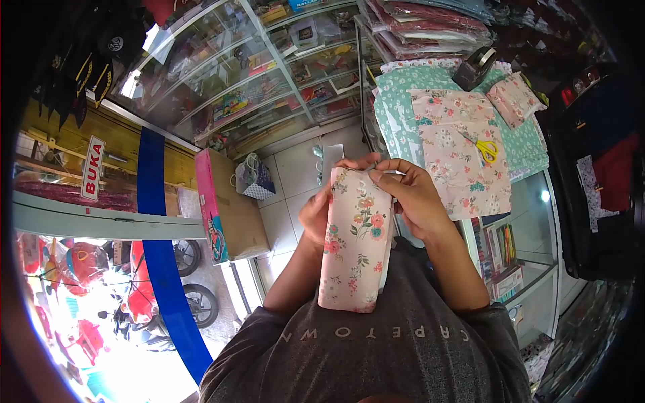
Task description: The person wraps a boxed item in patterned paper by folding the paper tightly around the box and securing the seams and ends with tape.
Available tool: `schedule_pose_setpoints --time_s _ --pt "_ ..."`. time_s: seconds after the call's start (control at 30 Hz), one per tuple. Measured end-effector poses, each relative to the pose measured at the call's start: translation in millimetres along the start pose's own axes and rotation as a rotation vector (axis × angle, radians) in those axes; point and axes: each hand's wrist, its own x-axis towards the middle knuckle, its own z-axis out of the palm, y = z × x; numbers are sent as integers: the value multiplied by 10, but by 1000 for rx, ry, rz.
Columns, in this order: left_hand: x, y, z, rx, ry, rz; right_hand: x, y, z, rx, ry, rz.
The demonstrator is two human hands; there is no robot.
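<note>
In front of my chest, both hands hold up a long pink packet of floral wrapping paper (356, 242). My left hand (314, 211) is closed along its left edge, with fingers reaching over the top. At the upper right corner, my right hand (418, 195) pinches the paper between thumb and fingers. The packet's lower end rests near my shirt. What lies inside the paper is hidden. On the counter to the right, yellow-handled scissors (485, 149) lie on a flat sheet of matching floral paper (457, 181).
Green patterned paper (396, 101) lies under the sheet, with a black tape dispenser (474, 68) and a small floral-wrapped parcel (516, 99) on top. The counter is a glass display case (531, 221). A large cardboard box (235, 208) and a paper bag (254, 176) stand on the floor left.
</note>
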Motion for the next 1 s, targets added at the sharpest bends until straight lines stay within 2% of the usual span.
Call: schedule_pose_setpoints --time_s 0.1,0.17,0.2,0.27,0.3,0.33,0.37,0.47,0.53,0.6,0.63,0.67,0.73,0.77,0.8,0.87,0.9,0.93,0.97,1.0 --pt "-111 -97 -3 -35 33 21 9 108 -25 -4 46 -17" --pt "-166 -94 -54 -147 -7 -89 2 113 -11 -27 64 -37" --pt "-181 -65 -56 -147 -6 -89 -38 82 22 -99 91 -76" --pt "-198 -3 -46 -168 34 -217 -32 118 9 -169 121 -116" --pt "-188 6 -6 -168 34 -219 16 181 -22 -365 153 -242" --pt "-177 17 55 -92 150 -237 42 217 -38 -562 184 -366" --pt "-177 19 84 -17 267 -255 32 229 -48 -561 186 -363" --pt "-172 -22 -108 -29 395 -284 -57 153 81 -721 216 -232" --pt "-235 -28 -238 -62 451 -278 -88 200 119 -977 250 -414" --pt "-383 -85 -436 775 296 148 -156 181 179 -937 228 -475" --pt "-324 -53 -484 515 630 -65 -186 143 213 -896 214 -547" --pt "-355 -43 -464 513 634 -64 -218 105 234 -897 210 -544" --pt "-276 94 -52 477 481 181 -289 5 271 -1236 267 -1008" --pt "-192 237 68 462 516 53 -338 -50 308 -1142 247 -1058" --pt "-161 287 14 464 515 61 -429 -119 356 -1141 242 -1065" --pt "-151 330 -243 330 662 14 -678 -213 447 -922 -71 -973" --pt "-131 385 -677 -10 628 -45 -758 -210 497 -922 -74 -976" --pt "-149 400 -708 -9 626 -43 -824 -196 558 -1011 -165 -905" --pt "-178 405 -715 -65 541 -21 -851 -180 609 -1099 -253 -831" --pt "-209 403 -732 -121 455 0 -834 -143 645 -1101 -252 -835"
